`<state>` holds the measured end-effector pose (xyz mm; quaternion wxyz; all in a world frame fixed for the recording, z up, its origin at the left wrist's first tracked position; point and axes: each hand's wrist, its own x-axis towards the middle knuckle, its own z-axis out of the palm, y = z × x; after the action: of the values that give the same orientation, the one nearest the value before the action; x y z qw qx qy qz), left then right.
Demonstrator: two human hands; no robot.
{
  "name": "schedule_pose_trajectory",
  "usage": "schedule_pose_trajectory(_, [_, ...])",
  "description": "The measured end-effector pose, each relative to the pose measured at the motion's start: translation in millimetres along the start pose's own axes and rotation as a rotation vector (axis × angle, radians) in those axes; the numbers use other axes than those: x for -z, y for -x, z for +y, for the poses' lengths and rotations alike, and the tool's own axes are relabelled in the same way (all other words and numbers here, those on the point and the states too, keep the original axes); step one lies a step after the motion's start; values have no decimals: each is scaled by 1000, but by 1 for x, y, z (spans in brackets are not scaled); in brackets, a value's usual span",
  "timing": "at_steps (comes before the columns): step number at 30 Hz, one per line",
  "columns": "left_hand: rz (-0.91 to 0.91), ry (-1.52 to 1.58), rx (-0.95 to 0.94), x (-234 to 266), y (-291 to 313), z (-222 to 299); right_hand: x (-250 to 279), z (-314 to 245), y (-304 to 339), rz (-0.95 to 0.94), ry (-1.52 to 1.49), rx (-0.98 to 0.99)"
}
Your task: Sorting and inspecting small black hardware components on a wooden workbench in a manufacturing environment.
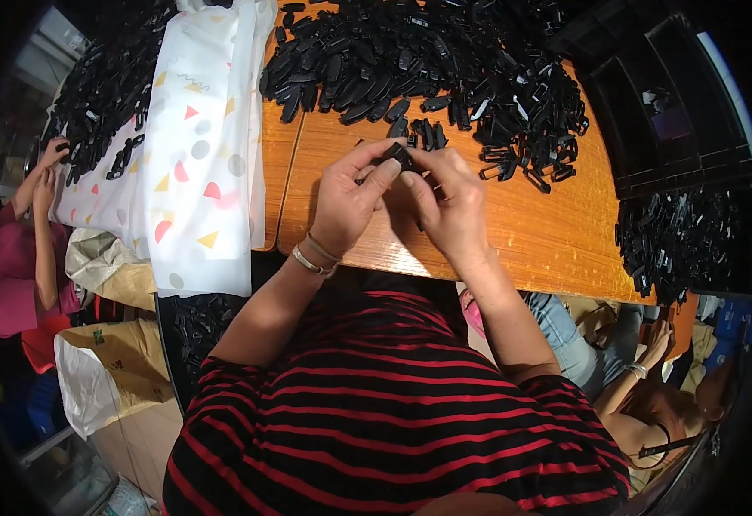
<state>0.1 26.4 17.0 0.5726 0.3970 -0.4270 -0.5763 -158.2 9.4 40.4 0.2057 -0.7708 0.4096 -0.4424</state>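
Above the near part of the wooden table (514,236), both my hands meet over a small black plastic piece (398,156). My left hand (348,193) is closed, pinching the piece between thumb and fingers. From the other side, my right hand (452,196) grips it with thumb and forefinger. My fingers cover much of the piece, so its exact shape is hidden. Just beyond my fingertips lie a few loose black pieces (428,134), at the near edge of a large heap of black plastic parts (393,60), some long and rounded, some frame-like.
A patterned white plastic sheet (200,163) hangs over the table's left side. Black crates (668,112) stand at the right, above another heap of black parts (677,241). Co-workers sit at left (15,284) and lower right (651,396). Sacks (118,361) stand at the left.
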Motion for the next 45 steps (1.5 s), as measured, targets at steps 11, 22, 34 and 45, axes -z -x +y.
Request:
schedule_pose_trajectory(11, [-95, -3, -14, 5, 25, 4, -27, -23, 36, -95, -111, -98])
schedule_pose_trajectory(22, [-41, -407, 505, 56, 113, 67, -4, -30, 44, -502, -169, 59])
schedule_pose_trajectory(34, [-272, -1125, 229, 98, 170, 75, 48, 14, 30, -477, 397, 62])
schedule_pose_trajectory(45, [180, -1325, -24, 24, -31, 11, 27, 22, 32, -337, 362, -15])
